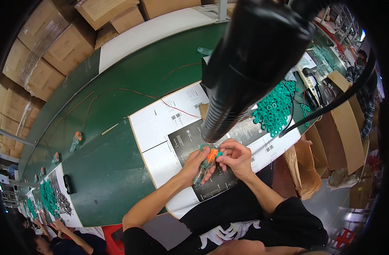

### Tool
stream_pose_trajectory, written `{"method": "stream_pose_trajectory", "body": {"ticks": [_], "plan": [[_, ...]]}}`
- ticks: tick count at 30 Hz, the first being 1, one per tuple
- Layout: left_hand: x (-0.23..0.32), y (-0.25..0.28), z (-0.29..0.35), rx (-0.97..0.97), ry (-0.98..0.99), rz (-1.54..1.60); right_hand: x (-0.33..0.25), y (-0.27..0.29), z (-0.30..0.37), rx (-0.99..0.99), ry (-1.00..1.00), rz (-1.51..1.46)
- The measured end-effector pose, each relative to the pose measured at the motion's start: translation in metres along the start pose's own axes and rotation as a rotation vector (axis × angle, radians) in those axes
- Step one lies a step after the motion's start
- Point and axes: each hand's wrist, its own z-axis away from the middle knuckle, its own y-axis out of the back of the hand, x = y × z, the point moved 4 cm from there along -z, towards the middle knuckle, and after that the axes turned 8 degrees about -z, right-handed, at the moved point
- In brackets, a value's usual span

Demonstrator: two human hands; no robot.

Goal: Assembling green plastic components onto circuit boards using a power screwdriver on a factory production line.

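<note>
My left hand [194, 164] is closed around a clear, bottle-shaped plastic piece [200, 175] with an orange part [212, 155] at its upper end. The piece tilts, with its clear end toward me. At the orange part, my right hand [237, 160] pinches a small green ring [219, 154] between thumb and fingers. More green shows by my left thumb, and the fingers partly cover the piece. Both hands are above a printed black and white cardboard sheet [160, 159]. Just beyond them, the ribbed tip of a large black tube-shaped tool [245, 72] hangs down.
Many green rings [273, 108] lie heaped at the right of the sheet. Similar clear and orange pieces, one of them here [76, 140], stand along the green table [101, 182]. Cardboard boxes [71, 44] are stacked beyond. A co-worker's hands [58, 226] are at the lower left.
</note>
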Motion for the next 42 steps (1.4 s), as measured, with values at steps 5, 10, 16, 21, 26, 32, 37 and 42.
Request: {"method": "stream_pose_trajectory", "body": {"ticks": [5,10,16,21,26,32,37,42], "plan": [[0.006,-0.002,0.005,-0.066,0.046,-0.008,0.006,0.003,-0.004,-0.052,-0.213,-0.153],[0.012,-0.004,0.007,-0.15,0.001,-0.124,0.0,0.005,-0.013,-0.095,-0.383,-0.133],[0.015,-0.002,0.004,-0.122,-0.025,-0.187,-0.003,0.004,-0.015,-0.09,-0.405,-0.111],[0.02,-0.007,0.007,-0.077,-0.023,-0.243,-0.004,0.004,-0.017,-0.063,-0.429,-0.08],[0.018,-0.004,0.011,-0.012,0.016,-0.108,-0.007,0.003,-0.01,-0.118,-0.308,0.072],[0.158,0.11,0.015,1.015,-0.593,-1.673,-0.034,0.03,-0.016,0.054,-0.058,0.161],[0.203,0.232,-0.011,1.204,-0.54,-1.904,-0.095,-0.015,-0.051,-0.045,0.432,0.131],[0.217,0.201,-0.079,0.893,-1.046,-1.716,-0.14,-0.046,-0.082,-0.505,0.46,0.205]]}}
